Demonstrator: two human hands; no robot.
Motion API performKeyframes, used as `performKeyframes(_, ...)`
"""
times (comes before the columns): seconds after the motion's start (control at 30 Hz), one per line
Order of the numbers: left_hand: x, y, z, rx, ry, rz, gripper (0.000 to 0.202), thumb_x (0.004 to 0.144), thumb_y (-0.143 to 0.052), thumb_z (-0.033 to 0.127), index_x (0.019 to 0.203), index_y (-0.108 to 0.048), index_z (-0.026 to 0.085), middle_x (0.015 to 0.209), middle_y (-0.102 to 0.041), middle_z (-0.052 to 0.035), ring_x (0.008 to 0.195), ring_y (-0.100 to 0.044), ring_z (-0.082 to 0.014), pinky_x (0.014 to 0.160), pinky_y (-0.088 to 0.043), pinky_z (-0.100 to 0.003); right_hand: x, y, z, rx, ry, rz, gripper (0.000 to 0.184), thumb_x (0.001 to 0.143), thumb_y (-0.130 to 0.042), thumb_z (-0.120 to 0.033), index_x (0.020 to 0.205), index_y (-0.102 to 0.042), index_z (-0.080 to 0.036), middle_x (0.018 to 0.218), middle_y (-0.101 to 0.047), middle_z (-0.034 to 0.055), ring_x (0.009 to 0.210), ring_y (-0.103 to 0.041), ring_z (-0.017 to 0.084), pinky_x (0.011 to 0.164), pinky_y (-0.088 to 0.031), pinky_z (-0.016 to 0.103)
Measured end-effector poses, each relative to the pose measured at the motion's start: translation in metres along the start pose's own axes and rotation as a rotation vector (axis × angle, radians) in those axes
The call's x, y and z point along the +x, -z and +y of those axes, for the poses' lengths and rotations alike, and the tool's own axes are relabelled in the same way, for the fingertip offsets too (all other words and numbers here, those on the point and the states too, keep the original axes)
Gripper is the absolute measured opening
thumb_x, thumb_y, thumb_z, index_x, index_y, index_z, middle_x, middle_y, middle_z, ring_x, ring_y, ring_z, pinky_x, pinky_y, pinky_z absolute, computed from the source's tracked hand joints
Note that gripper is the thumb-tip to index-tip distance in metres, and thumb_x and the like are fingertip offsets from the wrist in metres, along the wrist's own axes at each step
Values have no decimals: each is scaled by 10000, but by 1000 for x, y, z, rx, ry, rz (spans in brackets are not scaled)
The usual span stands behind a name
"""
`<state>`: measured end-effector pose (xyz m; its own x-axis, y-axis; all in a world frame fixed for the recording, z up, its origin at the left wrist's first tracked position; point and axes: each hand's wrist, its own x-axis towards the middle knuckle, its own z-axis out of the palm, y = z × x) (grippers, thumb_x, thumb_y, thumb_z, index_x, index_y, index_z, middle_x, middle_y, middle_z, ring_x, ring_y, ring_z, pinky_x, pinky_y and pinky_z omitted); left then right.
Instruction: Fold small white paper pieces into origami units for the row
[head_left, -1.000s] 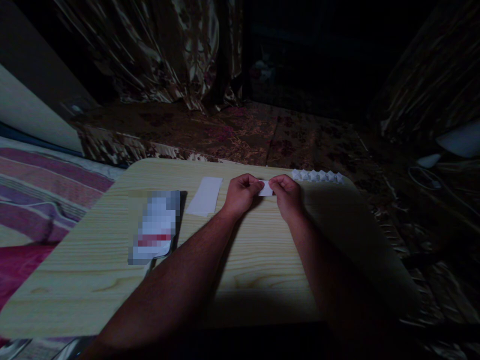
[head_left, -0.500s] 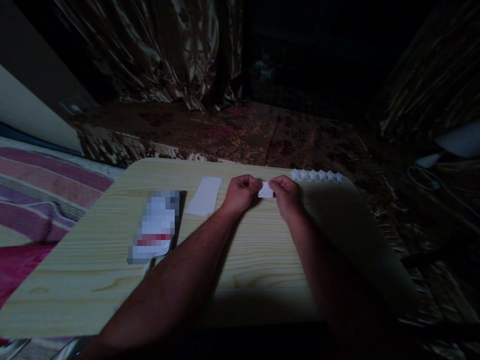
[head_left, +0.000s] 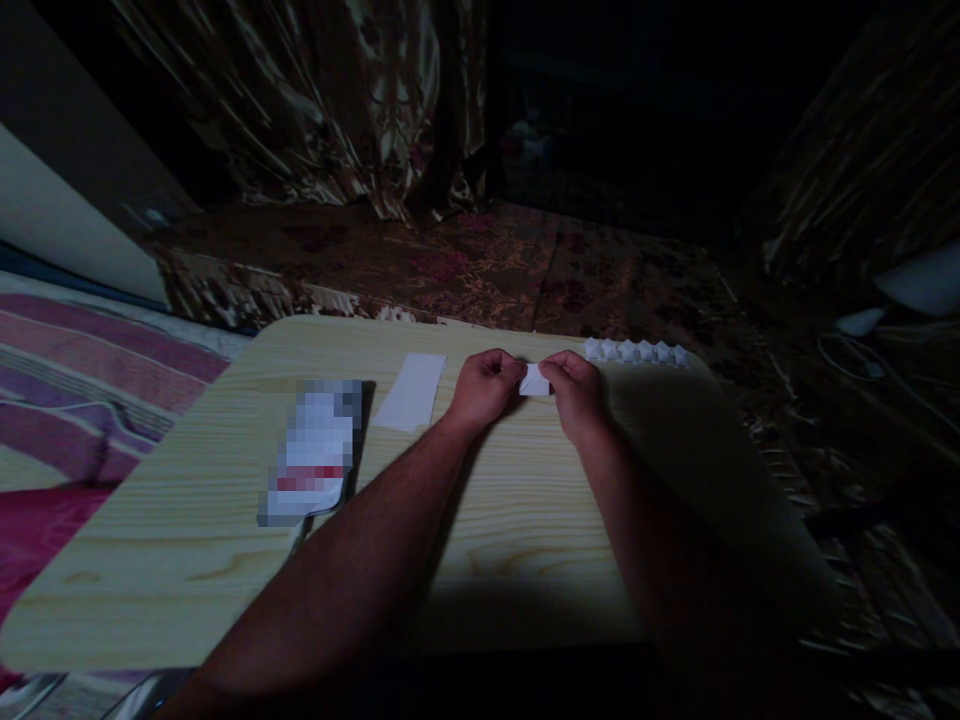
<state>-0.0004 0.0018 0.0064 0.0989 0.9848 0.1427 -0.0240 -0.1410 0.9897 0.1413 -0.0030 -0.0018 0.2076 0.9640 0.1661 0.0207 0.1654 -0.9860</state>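
Observation:
A small folded piece of white paper (head_left: 535,380) is pinched between my two hands, just over the far half of the wooden table (head_left: 525,530). My left hand (head_left: 486,388) has its thumb and fingers closed on the paper's left edge. On the right edge, my right hand (head_left: 576,390) grips it the same way. A crease or flap line runs across the paper's face. Left of my left hand lies a flat stack or strip of white paper (head_left: 412,390). Several small folded white paper stars (head_left: 628,351) stand in a row along the table's far right edge.
A phone-like device (head_left: 315,450) with a blurred screen lies on the table's left side, a cable at its near end. A bed with a striped cover (head_left: 67,370) adjoins the left. Behind the table are a patterned cloth-covered ledge (head_left: 450,260) and curtains (head_left: 390,100).
Both hands keep their pinch on the folded paper, with hardly any finger movement. The whole view has shifted very slightly.

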Motion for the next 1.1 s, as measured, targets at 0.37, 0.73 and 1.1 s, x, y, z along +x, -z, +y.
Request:
performKeyframes(0.37,-3,3,2,42,34,-145,320,752,-623,411,575,-535,160,486,-514,20,422,-388,-72,428,-276,-221,4,3,3,68,-38,-19,160,659,-638,-336,671,-579,-188,522,-510,-49,498,-456,114,464,-353,239)
performKeyframes(0.73,0,5,0,116,33,-211,351,788,-585,441,598,-516,154,491,-502,23,431,-366,-63,436,-261,-210,4,2,2,87,-95,6,186,645,-645,-350,688,-582,-180,549,-552,-38,500,-489,113,442,-364,222)
performKeyframes(1.1,-2,7,3,148,40,-276,354,791,-585,451,609,-537,151,489,-485,22,430,-356,-64,425,-244,-214,5,3,3,90,-92,-10,172,644,-644,-340,672,-575,-185,532,-527,-41,497,-486,117,437,-360,227)
